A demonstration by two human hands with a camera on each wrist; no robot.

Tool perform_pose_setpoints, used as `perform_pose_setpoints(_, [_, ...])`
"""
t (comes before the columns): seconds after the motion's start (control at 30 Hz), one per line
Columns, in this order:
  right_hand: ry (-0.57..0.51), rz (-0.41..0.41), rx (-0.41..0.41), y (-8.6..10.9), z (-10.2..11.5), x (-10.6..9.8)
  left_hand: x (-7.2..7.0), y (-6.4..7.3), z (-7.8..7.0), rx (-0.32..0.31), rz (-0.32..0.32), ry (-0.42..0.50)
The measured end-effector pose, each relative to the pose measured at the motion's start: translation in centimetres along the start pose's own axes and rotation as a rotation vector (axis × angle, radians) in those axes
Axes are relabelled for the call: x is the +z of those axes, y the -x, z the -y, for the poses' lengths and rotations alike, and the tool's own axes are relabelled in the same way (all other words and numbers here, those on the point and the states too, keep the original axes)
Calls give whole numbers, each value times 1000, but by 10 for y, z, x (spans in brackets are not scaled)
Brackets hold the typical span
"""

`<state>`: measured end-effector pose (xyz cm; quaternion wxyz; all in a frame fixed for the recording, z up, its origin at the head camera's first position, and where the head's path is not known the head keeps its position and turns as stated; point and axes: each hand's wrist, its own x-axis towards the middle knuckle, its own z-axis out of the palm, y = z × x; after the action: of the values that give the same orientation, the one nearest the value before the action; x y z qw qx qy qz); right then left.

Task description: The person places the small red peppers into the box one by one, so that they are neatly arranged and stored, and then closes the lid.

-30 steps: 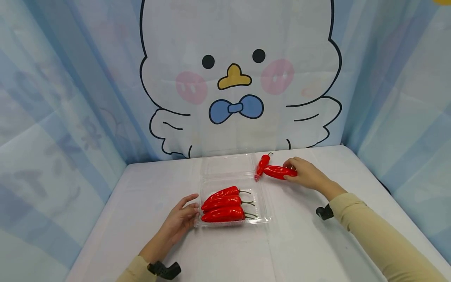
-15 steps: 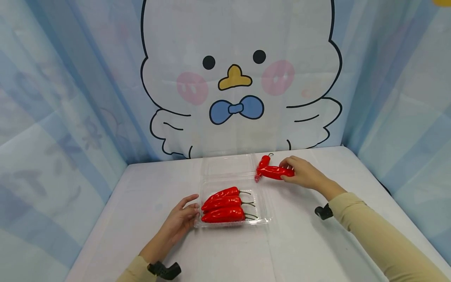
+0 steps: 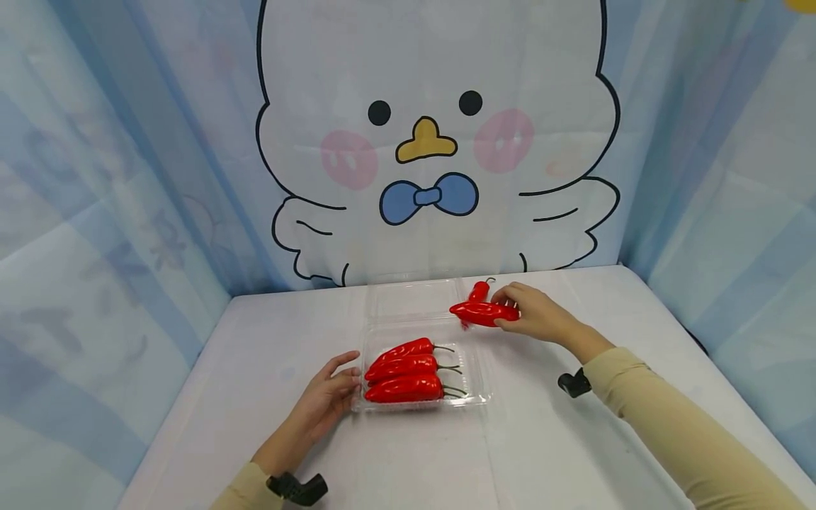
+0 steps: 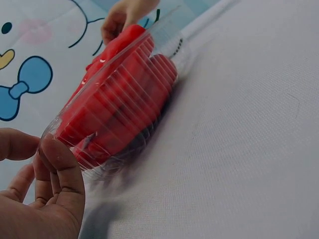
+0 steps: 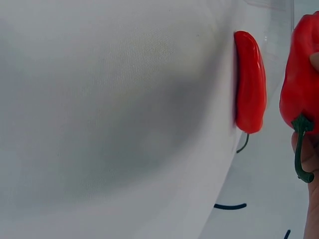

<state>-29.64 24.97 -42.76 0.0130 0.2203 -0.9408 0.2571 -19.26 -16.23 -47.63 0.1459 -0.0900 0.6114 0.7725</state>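
My right hand [image 3: 535, 315] grips a red pepper [image 3: 481, 313] by its stem end, held above the far part of the table with its tip pointing left. In the right wrist view this pepper [image 5: 299, 82] shows its green stem. Another red pepper [image 3: 479, 291] lies on the table just behind it, partly covered in the head view. Three red peppers [image 3: 404, 388] lie side by side in a clear plastic container [image 3: 477, 368], stems to the right. My left hand [image 3: 328, 397] pinches the container's left edge, seen closer in the left wrist view, thumb and fingers [image 4: 67, 172] at the rim.
The container's hinged clear lid [image 3: 413, 300] lies folded back toward the rear. A white cloth covers the table [image 3: 561, 439]. Behind it hangs a curtain [image 3: 427, 248] with a cartoon bird, and blue curtains stand at both sides.
My right hand has carried its pepper left toward the container, past the front of the lying pepper. The left hand and the container have stayed in place.
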Motion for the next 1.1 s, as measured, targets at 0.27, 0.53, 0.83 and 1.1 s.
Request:
perform_pose_setpoints(0.27, [24,8,-50,-3,11,3,0,1,0,-14,8,20])
perform_pose_setpoints(0.53, [23,21,-97,-6,20,7,1,1,-1,-6,-1,-8])
perform_pose_setpoints(0.83, [-14,27,-113,-10,31,9,-1,0,-2,4,15,-4])
perform_pose_setpoints(1.1, [-8,37,-131,-12,35,11,-1,0,-1,0,8,-11])
